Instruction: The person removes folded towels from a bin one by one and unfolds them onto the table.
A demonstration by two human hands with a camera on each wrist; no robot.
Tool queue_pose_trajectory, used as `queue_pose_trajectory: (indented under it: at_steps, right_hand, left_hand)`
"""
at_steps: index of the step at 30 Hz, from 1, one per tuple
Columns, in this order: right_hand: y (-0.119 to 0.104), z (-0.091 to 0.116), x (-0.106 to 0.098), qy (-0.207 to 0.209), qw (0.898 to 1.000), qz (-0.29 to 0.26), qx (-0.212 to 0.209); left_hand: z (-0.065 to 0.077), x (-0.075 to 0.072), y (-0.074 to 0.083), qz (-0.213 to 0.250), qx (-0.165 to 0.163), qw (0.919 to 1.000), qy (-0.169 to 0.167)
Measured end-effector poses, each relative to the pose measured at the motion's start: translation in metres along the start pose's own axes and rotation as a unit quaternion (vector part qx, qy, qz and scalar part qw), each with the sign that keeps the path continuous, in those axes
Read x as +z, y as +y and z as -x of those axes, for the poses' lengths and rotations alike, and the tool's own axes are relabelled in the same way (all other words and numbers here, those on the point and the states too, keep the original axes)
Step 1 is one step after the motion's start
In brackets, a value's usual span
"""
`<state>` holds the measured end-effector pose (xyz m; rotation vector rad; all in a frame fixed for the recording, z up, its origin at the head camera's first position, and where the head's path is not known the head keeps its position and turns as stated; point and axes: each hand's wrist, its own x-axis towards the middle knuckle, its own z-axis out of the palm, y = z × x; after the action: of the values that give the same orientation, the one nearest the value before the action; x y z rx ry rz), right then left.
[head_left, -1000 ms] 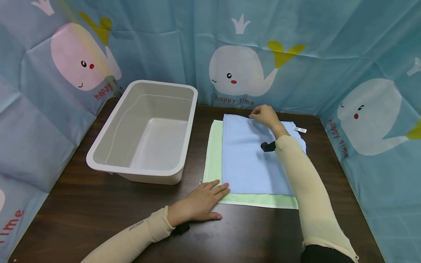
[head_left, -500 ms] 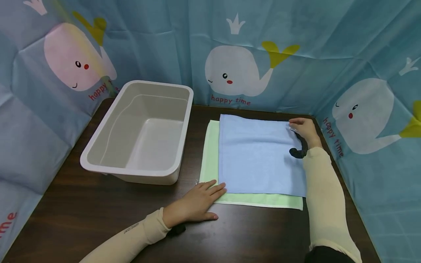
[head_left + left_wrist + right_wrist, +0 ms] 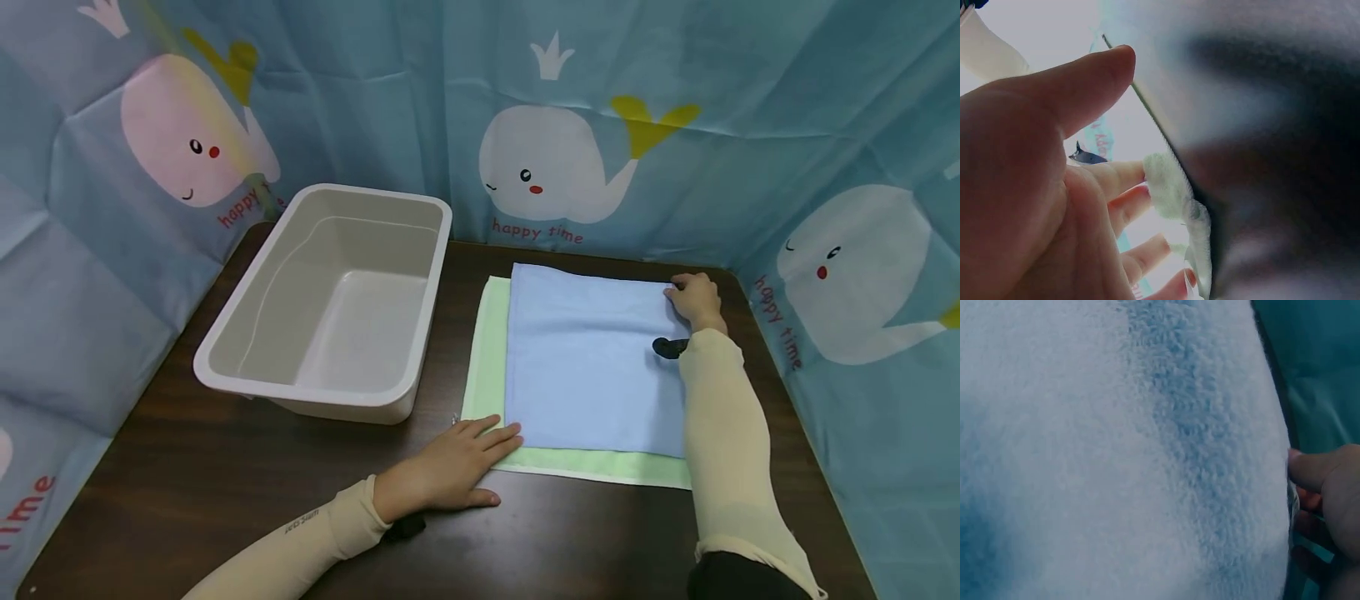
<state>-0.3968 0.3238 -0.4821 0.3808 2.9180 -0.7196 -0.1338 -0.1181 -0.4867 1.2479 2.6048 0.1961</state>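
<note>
A light blue towel (image 3: 585, 367) lies spread over a pale green towel (image 3: 487, 354), whose left and near borders stick out from under it. My right hand (image 3: 696, 302) is at the blue towel's far right corner. In the right wrist view, thumb and fingers (image 3: 1313, 472) pinch the fuzzy towel's edge. My left hand (image 3: 453, 467) rests with fingers spread at the near left corner of the green towel, fingertips on the cloth and thumb out on the table. The left wrist view shows those fingers (image 3: 1125, 175) against the green pile.
A deep beige plastic basin (image 3: 322, 387) stands left of the towels on the dark wooden table (image 3: 577, 542). Its inside holds nothing. A blue curtain (image 3: 420, 100) with printed whales borders the table at the back and on both sides.
My right hand has moved right from the blue towel's back edge to its far right corner. The towel's right side looks straighter there, and its white label is now hidden. My left hand stays put.
</note>
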Motion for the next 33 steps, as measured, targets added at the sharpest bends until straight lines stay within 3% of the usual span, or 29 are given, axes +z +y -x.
queue_pose_trajectory:
  at_steps: [4, 10, 17, 19, 26, 33]
  right_hand:
    - [-0.006, 0.000, -0.001, -0.001, 1.000, 0.024, 0.006]
    - [-0.011, -0.003, -0.004, -0.007, 1.000, 0.010, 0.006]
    - [-0.011, -0.007, -0.006, 0.095, 0.994, -0.054, -0.003]
    - [-0.010, -0.006, -0.005, 0.106, 0.993, -0.058, -0.001]
    - [-0.002, -0.006, 0.005, 0.067, 0.997, 0.011, 0.045]
    - [-0.002, -0.005, 0.002, 0.064, 0.989, 0.085, 0.106]
  left_hand:
    - [0.000, -0.003, 0.000, -0.007, 0.001, 1.0000, -0.001]
    - [0.002, -0.004, 0.000, -0.006, 0.000, 1.0000, -0.002]
    - [0.003, -0.003, 0.000, -0.003, -0.003, 1.0000, -0.001]
    - [0.003, -0.001, 0.000, -0.007, -0.006, 1.0000, -0.002]
    - [0.003, 0.002, -0.001, -0.018, -0.005, 0.9998, -0.001]
    - [0.003, 0.003, -0.001, -0.014, -0.002, 0.9999, 0.001]
